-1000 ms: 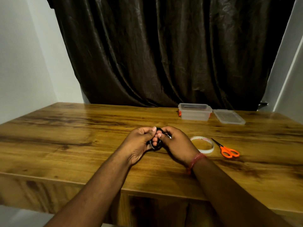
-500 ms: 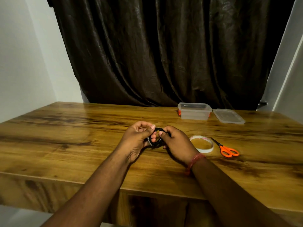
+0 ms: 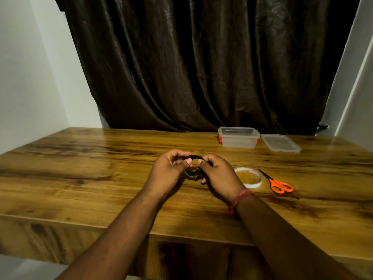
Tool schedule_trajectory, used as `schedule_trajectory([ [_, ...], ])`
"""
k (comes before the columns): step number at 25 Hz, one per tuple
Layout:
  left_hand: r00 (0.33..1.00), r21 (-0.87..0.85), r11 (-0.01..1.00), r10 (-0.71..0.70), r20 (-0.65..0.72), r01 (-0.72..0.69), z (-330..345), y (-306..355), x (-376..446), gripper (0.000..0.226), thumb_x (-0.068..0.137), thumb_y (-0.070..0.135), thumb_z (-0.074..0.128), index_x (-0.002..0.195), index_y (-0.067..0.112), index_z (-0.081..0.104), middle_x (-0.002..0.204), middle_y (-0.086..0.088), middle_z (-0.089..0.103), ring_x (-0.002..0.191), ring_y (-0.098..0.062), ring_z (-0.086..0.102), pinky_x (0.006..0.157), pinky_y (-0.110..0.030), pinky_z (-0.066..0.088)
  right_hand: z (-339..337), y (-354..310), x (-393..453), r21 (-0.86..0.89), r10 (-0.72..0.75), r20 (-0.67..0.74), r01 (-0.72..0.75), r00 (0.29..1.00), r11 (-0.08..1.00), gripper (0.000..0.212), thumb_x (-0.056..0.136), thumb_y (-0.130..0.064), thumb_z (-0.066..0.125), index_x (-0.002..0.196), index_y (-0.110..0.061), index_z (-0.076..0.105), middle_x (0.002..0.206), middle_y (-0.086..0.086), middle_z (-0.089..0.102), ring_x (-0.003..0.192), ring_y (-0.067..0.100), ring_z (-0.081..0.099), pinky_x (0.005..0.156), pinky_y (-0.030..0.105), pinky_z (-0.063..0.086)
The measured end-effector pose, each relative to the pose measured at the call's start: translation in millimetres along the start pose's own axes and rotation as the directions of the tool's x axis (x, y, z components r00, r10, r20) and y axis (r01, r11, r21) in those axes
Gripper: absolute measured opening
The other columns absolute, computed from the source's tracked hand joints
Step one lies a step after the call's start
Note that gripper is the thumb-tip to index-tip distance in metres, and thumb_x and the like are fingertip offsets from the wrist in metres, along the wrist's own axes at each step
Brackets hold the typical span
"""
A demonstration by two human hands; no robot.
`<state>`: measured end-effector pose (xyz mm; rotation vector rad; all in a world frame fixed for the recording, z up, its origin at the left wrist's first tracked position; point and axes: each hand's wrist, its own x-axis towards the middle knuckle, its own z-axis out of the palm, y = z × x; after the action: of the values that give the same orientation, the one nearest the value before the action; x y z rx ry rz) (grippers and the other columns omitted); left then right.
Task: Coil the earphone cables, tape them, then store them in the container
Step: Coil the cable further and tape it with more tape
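A black coiled earphone cable hangs in a small loop just above the wooden table. My left hand pinches its left side with thumb and curled fingers. Its right side is pinched by my right hand. Part of the loop is hidden behind my fingers. A roll of clear tape lies flat just right of my right hand. The clear plastic container stands open at the table's back, its lid lying beside it on the right.
Orange-handled scissors lie right of the tape roll, blades pointing to the back left. A dark curtain hangs behind the table, with white walls on both sides. A red thread circles my right wrist.
Both hands have lifted slightly and turned the coil, so more of its loop shows between my thumbs. Tape, scissors and container have not moved.
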<state>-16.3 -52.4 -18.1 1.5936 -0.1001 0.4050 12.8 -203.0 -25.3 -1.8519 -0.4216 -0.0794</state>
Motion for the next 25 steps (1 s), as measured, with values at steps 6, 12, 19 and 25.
schedule_trajectory([
  [6, 0.999, 0.03, 0.999, 0.014, -0.053, -0.012, -4, -5, 6, 0.017, 0.087, 0.004, 0.07, 0.098, 0.017, 0.074, 0.091, -0.003, 0.077, 0.088, -0.015, 0.073, 0.079, -0.029, 0.058, 0, -1, 0, 0.111, 0.009, 0.029, -0.012, 1.0, 0.994, 0.018, 0.099, -0.024, 0.057, 0.099, -0.011, 0.069, 0.096, 0.008, 0.074, 0.073, 0.015, 0.067, 0.068, 0.04, 0.056],
  [12, 0.997, -0.059, 0.998, -0.041, -0.06, 0.037, -4, -3, 6, 0.018, 0.087, 0.002, 0.069, 0.097, 0.016, 0.074, 0.093, -0.005, 0.077, 0.09, -0.019, 0.073, 0.079, -0.035, 0.058, -6, -9, -2, 0.349, 0.091, 0.008, -0.088, 0.996, 0.933, 0.033, 0.105, -0.03, 0.041, 0.104, -0.013, 0.068, 0.105, 0.012, 0.073, 0.092, 0.018, 0.068, 0.055, 0.032, 0.049],
  [19, 0.999, -0.01, 1.0, -0.024, -0.023, 0.024, -5, -6, 6, 0.018, 0.086, 0.007, 0.072, 0.095, 0.021, 0.076, 0.096, -0.001, 0.077, 0.095, -0.02, 0.072, 0.09, -0.044, 0.057, -10, -6, -5, -0.051, -0.292, -0.204, 0.288, 0.934, 0.956, 0.017, 0.097, -0.029, 0.057, 0.112, -0.024, 0.064, 0.107, -0.011, 0.068, 0.097, 0.0, 0.063, 0.085, 0.026, 0.054],
  [25, 0.998, 0.002, 0.999, 0.039, 0.053, -0.039, -2, -8, 7, 0.019, 0.084, 0.003, 0.072, 0.089, 0.022, 0.077, 0.092, -0.003, 0.077, 0.09, -0.015, 0.072, 0.082, -0.033, 0.055, -6, -4, -5, -0.138, -0.33, -0.057, 0.32, 0.942, 0.937, 0.019, 0.093, -0.015, 0.064, 0.11, -0.023, 0.065, 0.099, -0.006, 0.07, 0.089, 0.001, 0.066, 0.079, 0.028, 0.058],
])
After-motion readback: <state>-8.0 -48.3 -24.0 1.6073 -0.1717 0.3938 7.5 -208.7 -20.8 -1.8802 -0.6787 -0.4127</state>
